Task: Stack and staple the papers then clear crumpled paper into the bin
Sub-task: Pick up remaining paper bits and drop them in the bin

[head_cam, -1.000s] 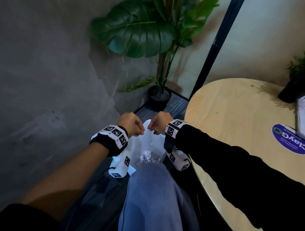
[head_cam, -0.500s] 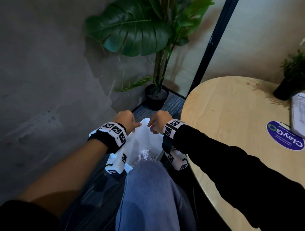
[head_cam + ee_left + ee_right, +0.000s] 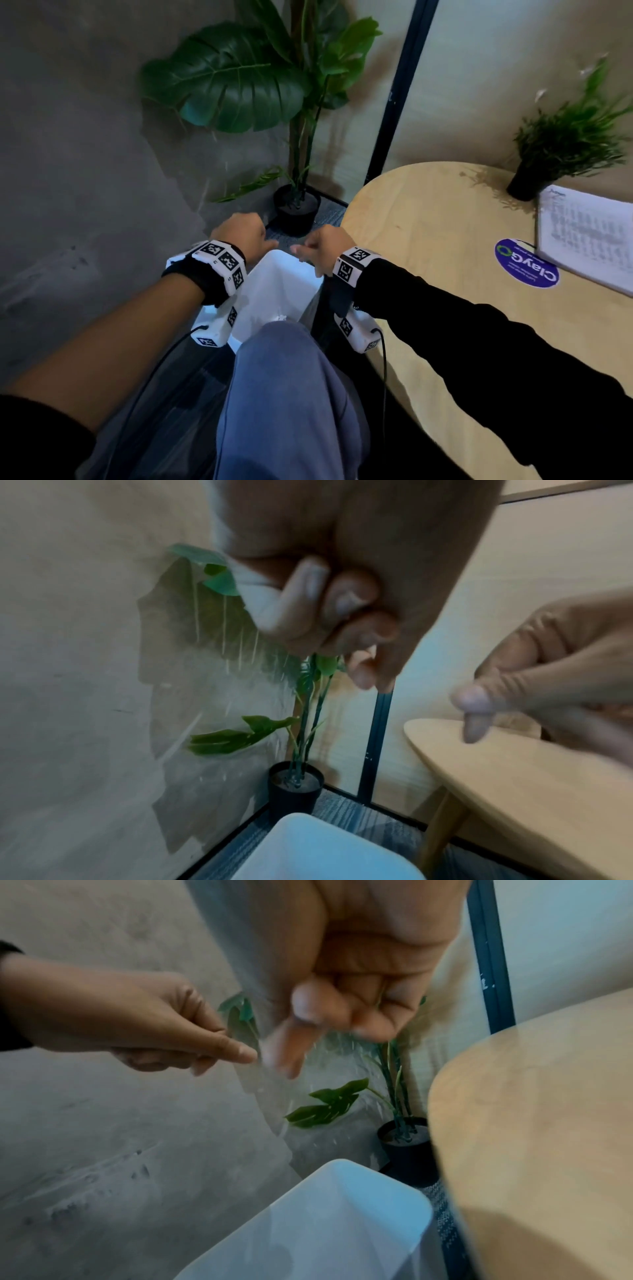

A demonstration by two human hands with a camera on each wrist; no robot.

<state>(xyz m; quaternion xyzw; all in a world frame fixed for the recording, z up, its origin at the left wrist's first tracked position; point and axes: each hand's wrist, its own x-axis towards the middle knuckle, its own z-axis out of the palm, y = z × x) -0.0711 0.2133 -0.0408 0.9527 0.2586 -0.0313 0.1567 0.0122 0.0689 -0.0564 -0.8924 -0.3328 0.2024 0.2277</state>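
Note:
My two hands hover side by side over the white bin (image 3: 278,281), which stands on the floor between my knee and the table. My left hand (image 3: 263,241) has its fingers curled tight into the palm (image 3: 342,610) and holds nothing I can make out. My right hand (image 3: 301,250) is also curled, thumb pointing left, with nothing in it (image 3: 325,1020). A scrap of crumpled paper (image 3: 281,318) peeks out inside the bin behind my knee. The stack of printed papers (image 3: 589,236) lies at the table's far right edge. No stapler is in view.
The round wooden table (image 3: 445,240) is on my right, carrying a small potted plant (image 3: 527,185) and a purple round sticker (image 3: 525,263). A tall leafy plant in a black pot (image 3: 296,209) stands in the corner beyond the bin. A grey wall runs along the left.
Both hands have lifted a little above the bin and drawn slightly apart. The head view has swung right, bringing the papers on the table into sight; my knee now hides most of the crumpled paper.

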